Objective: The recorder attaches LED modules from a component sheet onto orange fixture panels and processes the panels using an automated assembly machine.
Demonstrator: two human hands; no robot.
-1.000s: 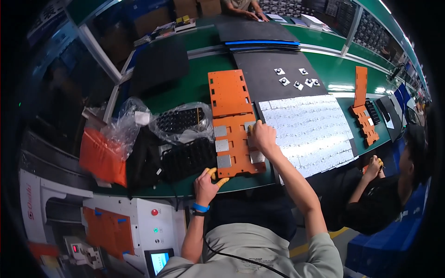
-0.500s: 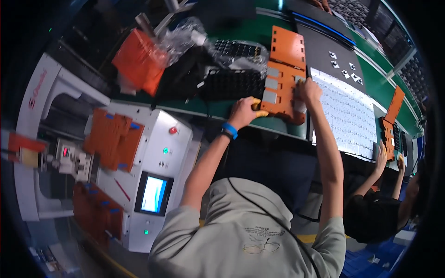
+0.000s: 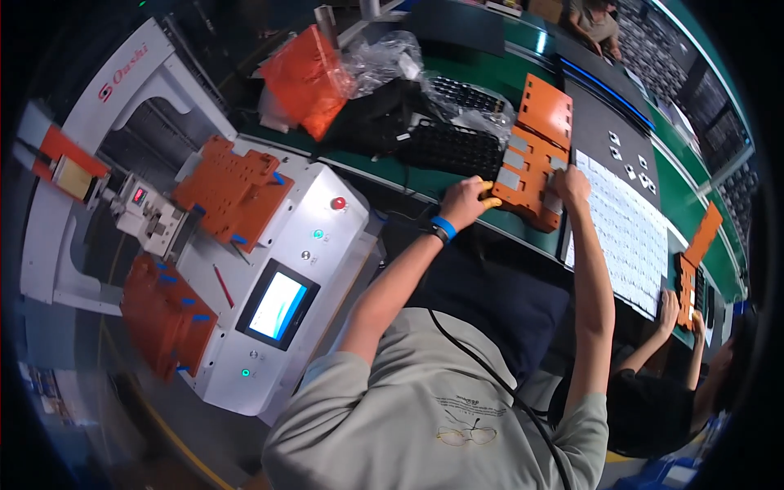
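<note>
An orange fixture point(image 3: 531, 175) with a raised hinged lid point(image 3: 545, 110) lies on the green bench, with grey rectangular pads point(image 3: 510, 178) in its recesses. My left hand point(image 3: 464, 202), with yellow covers on its fingertips, holds the fixture's near left corner between thumb and finger. My right hand point(image 3: 574, 186) bends over the fixture's right side. Its fingertips are closed down by a pad there, and what they pinch is hidden. Directly left of the fixture sits a black keyboard-like grid point(image 3: 453, 147). A sheet of white labels point(image 3: 616, 233) lies to the right.
Small white pieces point(image 3: 630, 171) rest on a dark mat beyond the sheet. Clear plastic bags point(image 3: 388, 61) and an orange bag point(image 3: 306, 77) lie far left. A white machine point(image 3: 298, 245) with a lit screen stands left. Co-workers sit at right point(image 3: 653, 392) and far back point(image 3: 599, 24).
My view has turned, so the bench and machine sit further right in the picture. Both hands remain at the same parts of the orange fixture.
</note>
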